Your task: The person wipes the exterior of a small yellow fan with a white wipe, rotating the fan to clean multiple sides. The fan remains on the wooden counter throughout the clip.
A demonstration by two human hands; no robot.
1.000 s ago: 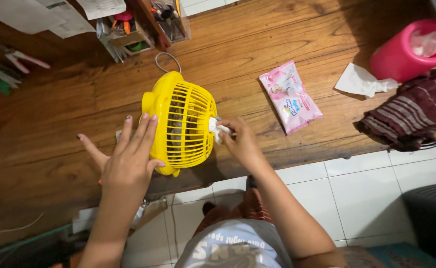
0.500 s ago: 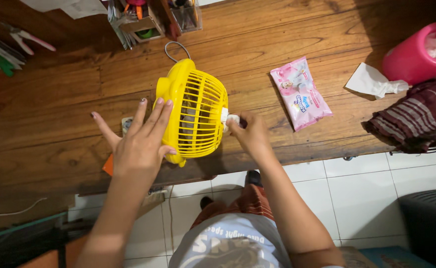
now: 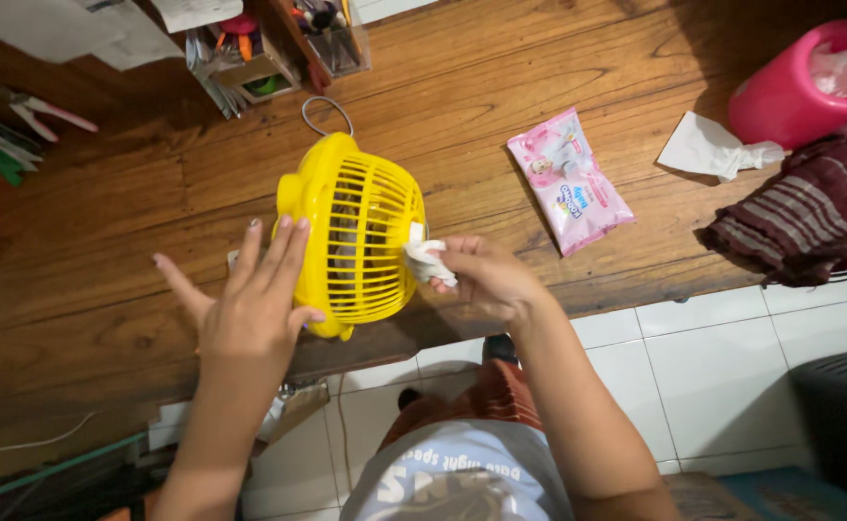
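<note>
pink bin (image 3: 798,92) cut off (top right), fan blades (image 3: 346,253) obscured behind yellow grille (image 3: 370,241)

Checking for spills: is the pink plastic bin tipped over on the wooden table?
No, the pink plastic bin stands upright, white tissue inside.

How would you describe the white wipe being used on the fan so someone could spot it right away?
Start at the wooden table and find the yellow fan near its front edge. The white wipe is the small crumpled wad pressed against the fan's grille, pinched in the right hand. Unlike the loose tissue by the pink bin, it is held in fingers and touches the fan.
</note>
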